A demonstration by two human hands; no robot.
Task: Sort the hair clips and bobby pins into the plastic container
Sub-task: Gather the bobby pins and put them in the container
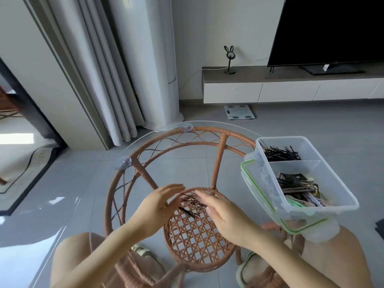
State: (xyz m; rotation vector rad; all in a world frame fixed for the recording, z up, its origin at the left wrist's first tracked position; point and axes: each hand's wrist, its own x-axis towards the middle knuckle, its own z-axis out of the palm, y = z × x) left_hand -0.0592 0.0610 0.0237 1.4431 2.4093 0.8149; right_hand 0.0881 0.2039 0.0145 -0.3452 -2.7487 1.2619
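Bobby pins (190, 205), thin and black, lie in a loose scatter on the clear glass tabletop (145, 140), between the two hands and seen against the woven rattan shelf (197, 235) that sits below the glass. Left hand (160, 202) is open and flat with fingers together, its edge turned inward just left of the pins; right hand (224, 215) is likewise open, palm down, its fingers at the right side of the pile and partly covering it. Neither hand grips anything that I can see. Held this way, the two hands look set to herd the stray pins into one bunch, which would be easier to lift off slick glass than single pins.

To the right, the divided plastic container (324, 192) stands on the near-right part of the table, resting on what appears to be its green-rimmed lid (259, 190). Its far compartment already holds a heap of sorted bobby pins (280, 152); the near compartment holds flat hair clips (299, 186) in dark and pale colours. Judging by that, most of the sorting seems done, and the pile between the hands belongs in the far compartment.

Farther off, a television (332, 30) stands on a low cabinet (291, 88), with curtains (104, 69) at far left.
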